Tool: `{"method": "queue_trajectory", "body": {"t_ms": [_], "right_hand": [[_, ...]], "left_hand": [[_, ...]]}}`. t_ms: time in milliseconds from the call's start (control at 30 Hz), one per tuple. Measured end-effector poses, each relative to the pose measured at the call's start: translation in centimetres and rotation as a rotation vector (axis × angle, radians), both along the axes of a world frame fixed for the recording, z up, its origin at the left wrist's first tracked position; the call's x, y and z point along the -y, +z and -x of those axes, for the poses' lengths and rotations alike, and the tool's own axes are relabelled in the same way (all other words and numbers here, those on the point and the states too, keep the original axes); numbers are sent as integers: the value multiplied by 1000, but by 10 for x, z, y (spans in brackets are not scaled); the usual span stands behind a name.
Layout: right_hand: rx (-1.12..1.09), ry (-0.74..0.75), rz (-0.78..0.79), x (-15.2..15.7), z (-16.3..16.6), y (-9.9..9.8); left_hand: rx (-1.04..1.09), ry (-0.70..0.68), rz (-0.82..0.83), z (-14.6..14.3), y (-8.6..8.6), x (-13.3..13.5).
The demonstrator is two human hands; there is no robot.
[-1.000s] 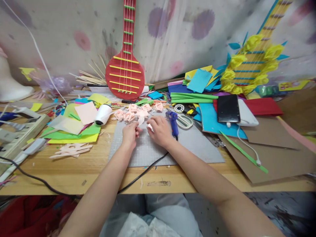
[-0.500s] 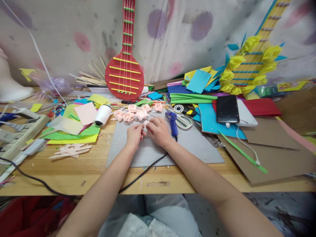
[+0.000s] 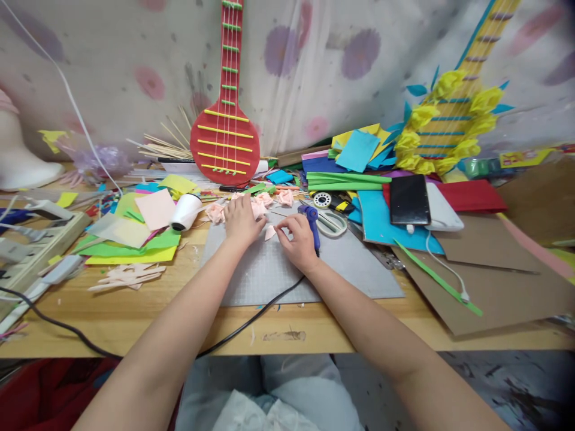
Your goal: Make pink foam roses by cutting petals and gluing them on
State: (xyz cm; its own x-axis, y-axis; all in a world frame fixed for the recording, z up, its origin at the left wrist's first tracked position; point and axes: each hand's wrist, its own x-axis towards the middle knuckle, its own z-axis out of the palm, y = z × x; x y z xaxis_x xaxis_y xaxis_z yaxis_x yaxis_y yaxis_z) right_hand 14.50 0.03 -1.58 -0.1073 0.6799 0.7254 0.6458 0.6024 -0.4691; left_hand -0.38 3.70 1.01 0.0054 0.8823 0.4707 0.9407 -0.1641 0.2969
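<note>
My left hand (image 3: 240, 219) reaches forward over the row of pale pink paper flowers (image 3: 265, 202) at the back of the grey cutting mat (image 3: 287, 269), its fingers lying on them; whether it grips one is hidden. My right hand (image 3: 297, 237) rests on the mat and pinches a small pink paper piece (image 3: 270, 232) at its fingertips. A blue glue gun (image 3: 310, 220) lies just right of that hand, its black cord (image 3: 251, 317) running off the table's front edge.
A white thread cone (image 3: 185, 211) and coloured paper sheets (image 3: 130, 236) lie left. Scissors (image 3: 331, 222), a black phone (image 3: 408, 199), brown cardboard (image 3: 494, 281) sit right. A red paper guitar (image 3: 226, 137) and a yellow-flowered one (image 3: 449, 129) lean on the curtain. Pink strips (image 3: 128, 275) lie front left.
My left hand has let go of the small pink piece and moved forward onto the pink flowers. My right hand stays on the mat with the piece.
</note>
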Motion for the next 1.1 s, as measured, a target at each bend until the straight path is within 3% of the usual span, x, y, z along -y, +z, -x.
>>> {"method": "queue_trajectory", "body": {"t_ms": [233, 433, 567, 700, 867, 1100], "right_hand": [[-106, 15, 109, 1, -1, 0], [-354, 54, 183, -2, 2, 3], [-747, 146, 436, -9, 6, 9], [-1044, 311, 733, -13, 10, 17], [-1083, 405, 933, -12, 14, 18], [-995, 373, 999, -12, 20, 10]], "left_hand": [[-81, 7, 122, -3, -2, -17], [-21, -165, 52, 5, -8, 2], [-5, -242, -75, 8, -19, 25], [78, -229, -127, 7, -28, 36], [165, -218, -121, 6, -30, 38], [180, -229, -94, 8, -32, 40]]}}
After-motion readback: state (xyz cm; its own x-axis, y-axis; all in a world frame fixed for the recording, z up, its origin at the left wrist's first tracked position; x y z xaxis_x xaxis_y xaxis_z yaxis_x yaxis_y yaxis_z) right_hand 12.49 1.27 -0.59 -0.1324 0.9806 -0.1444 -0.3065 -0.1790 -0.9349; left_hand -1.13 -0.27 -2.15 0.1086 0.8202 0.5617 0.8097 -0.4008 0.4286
